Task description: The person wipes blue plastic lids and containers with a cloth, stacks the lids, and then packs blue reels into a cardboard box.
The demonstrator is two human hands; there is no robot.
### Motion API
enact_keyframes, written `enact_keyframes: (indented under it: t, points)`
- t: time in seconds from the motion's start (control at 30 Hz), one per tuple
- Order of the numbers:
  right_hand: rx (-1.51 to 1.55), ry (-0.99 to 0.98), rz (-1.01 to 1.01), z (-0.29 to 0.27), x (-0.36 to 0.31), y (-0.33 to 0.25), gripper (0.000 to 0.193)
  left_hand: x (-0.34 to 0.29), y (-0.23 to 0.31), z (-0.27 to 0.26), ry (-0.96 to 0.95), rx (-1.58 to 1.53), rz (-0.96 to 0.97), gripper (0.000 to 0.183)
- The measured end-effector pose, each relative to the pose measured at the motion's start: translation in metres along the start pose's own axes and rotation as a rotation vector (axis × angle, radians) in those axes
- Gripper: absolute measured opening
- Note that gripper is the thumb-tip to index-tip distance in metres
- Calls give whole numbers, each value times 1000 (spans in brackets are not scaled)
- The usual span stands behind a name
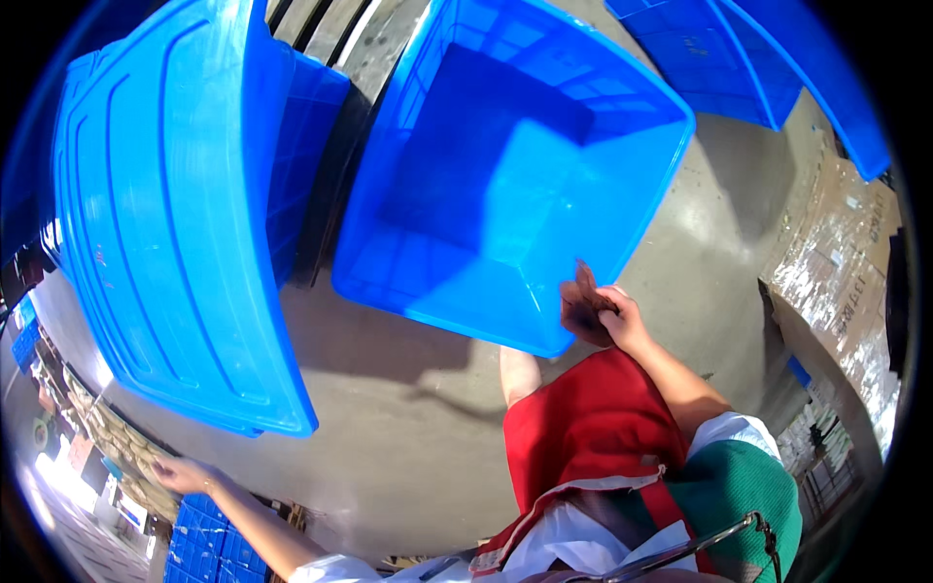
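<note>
Two blue crates before us. Our right hand (607,316) grips the near corner of the open crate (505,175), fingers (583,309) curled over its rim, tilting it above the concrete floor (408,408). Our left hand (185,474) reaches out, fingers spread and bare, below the upturned crate (175,214).

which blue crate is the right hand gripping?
The open, empty blue crate at centre: the right hand grips its near corner rim. The overturned crate on the left and the others are untouched.
</note>
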State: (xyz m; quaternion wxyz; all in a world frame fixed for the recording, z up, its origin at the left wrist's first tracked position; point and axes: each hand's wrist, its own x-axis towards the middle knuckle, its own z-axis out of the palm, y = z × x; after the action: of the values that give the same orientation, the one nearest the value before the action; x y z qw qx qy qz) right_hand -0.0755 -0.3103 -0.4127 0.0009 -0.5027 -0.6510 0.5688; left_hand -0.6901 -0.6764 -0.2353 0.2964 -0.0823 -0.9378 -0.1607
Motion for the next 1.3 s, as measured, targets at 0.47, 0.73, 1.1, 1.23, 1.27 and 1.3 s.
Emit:
enact_keyframes:
  t: [0.47,0.73,1.1,1.23,1.27,1.3]
  points:
    - [-123,37,-200,173,222,81,49,-328,187,149,-595,-291,-142,45]
    - [-974,-108,-329,208,341,169,66,-322,203,177,-705,-184,-113,45]
    - [-706,467,-645,199,547,86,53,-321,197,175,-671,-29,-102,45]
    - [-367,109,-675,310,465,102,47,-323,191,173,-683,-45,-116,45]
    - [-461,-50,-754,336,445,125,46,-323,193,175,-692,-63,-109,45]
    - [-566,-212,-840,362,419,123,45,-323,190,172,-684,-53,-113,44]
